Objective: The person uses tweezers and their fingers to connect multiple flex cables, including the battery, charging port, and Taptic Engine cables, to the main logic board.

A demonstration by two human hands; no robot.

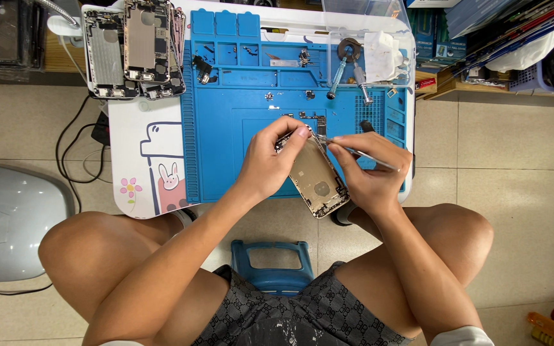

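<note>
Two hands on one gutted phone shell [313,175], long axis diagonal, top end up-left, bottom end twd knees. Left hand [266,165] fingers curled, pinching its top edge. Right hand [370,172] fingers pressed together round thin metal tweezers [361,152], tip at shell's upper right edge, over blue mat [226,141].

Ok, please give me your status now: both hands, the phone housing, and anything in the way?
Left hand grips phone housing over blue mat. Right hand holds tweezers, tip at housing's top edge. Loose small parts on mat beyond, apart.

Matt gold metal phone shell [315,176] — thin shiny steel tweezers [367,156] — matt blue rubbery mat [226,147].
</note>
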